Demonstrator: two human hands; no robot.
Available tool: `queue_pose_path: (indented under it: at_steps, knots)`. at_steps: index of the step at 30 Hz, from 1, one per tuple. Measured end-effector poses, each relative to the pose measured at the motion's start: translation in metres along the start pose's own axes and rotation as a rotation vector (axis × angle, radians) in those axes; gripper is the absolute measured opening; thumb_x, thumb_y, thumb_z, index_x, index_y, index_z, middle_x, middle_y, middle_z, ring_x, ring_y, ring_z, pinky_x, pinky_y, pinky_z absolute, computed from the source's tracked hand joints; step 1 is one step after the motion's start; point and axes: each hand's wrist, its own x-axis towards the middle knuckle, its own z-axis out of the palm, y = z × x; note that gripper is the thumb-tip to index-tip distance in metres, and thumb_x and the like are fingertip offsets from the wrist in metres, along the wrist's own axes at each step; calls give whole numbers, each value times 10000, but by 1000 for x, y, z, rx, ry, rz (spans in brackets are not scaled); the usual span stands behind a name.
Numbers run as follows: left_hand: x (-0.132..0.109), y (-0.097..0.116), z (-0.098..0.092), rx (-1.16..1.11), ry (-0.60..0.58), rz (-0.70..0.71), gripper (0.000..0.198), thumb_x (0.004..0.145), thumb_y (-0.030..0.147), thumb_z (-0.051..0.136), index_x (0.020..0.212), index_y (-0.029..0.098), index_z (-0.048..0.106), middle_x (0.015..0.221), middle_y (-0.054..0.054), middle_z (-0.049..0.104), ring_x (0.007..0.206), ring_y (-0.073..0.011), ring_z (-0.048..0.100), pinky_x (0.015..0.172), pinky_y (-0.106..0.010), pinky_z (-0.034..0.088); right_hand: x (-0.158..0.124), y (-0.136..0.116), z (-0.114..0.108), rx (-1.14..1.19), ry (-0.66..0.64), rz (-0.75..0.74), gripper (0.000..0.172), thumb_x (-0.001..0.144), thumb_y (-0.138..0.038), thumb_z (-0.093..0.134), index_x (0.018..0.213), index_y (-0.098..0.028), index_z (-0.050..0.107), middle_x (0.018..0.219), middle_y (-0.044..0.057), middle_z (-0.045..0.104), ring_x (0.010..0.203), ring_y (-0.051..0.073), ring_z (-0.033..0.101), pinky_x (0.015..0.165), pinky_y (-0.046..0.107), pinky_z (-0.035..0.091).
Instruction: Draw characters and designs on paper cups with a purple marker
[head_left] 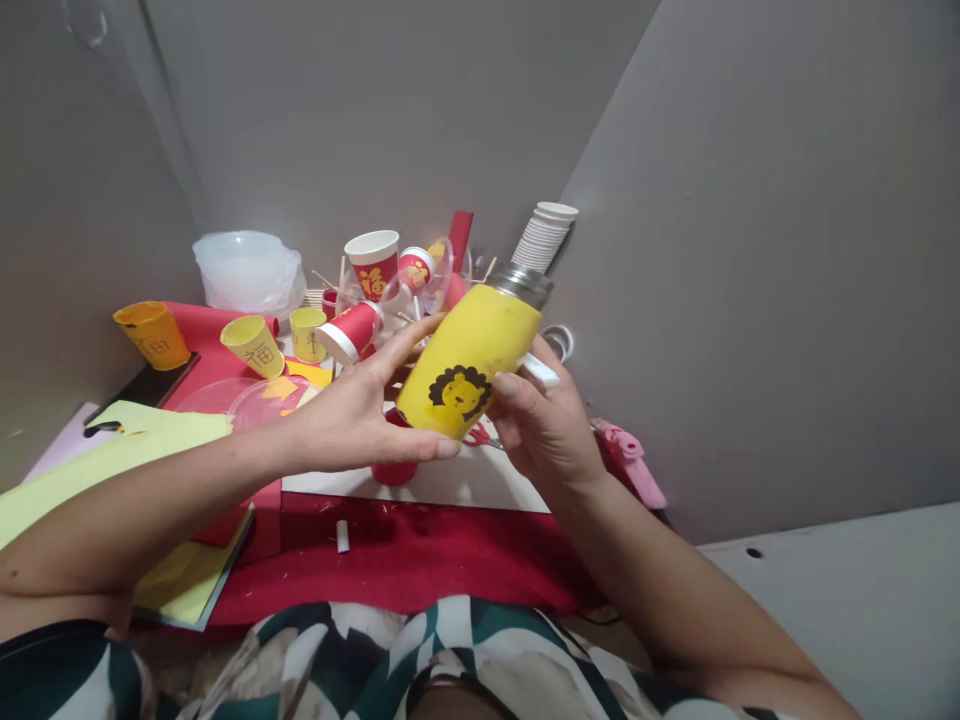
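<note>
A yellow thermos bottle (469, 360) with a dark lion face and a bare metal neck is held tilted above the table, its neck leaning up to the right. My left hand (379, 400) is closed around its lower end, thumb across the base and fingers behind. On the other side, my right hand (544, 420) grips the bottle, thumb on its front. A white piece (540, 371) sticks out at my right fingers; I cannot tell what it is. Below the bottle, a red cup (394, 472) is partly hidden by my left hand.
Behind the bottle are red-and-white paper cups (373, 262), a stack of white cups (541, 238) and a plastic bag (247, 272). Yellow paper cups (253, 346) and yellow sheets (150, 455) lie left. Scissors (480, 436) and a pink glue gun (634, 462) are right. Grey panels enclose the table.
</note>
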Motion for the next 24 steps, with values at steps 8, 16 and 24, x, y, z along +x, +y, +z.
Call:
queue_pose_path:
  at_steps: [8,16,24]
  knots:
    - [-9,3,-11,-145,-56,-54,959,752,244,913,1590,258,445,1437,-132,693,1315,-344,680,1042,-424,594,2,8,13,1,-129,11,668,679,-468,970,1260,-337,669,1183,19,780,1183,300,732,1057,508,615]
    - [-17,-3,-19,-192,34,-137,968,684,258,947,1526,205,472,1377,-161,713,1261,-357,704,1018,-454,600,10,17,22,-35,-208,12,618,732,-509,940,1260,-335,669,1220,18,785,1251,306,717,1029,479,644]
    - [-26,-11,-28,-228,-19,-123,966,717,266,941,1548,302,451,1435,-126,679,1308,-351,680,1010,-439,614,16,19,28,-38,-250,12,707,736,-566,925,1344,-334,647,1227,31,779,1233,309,721,1049,502,632]
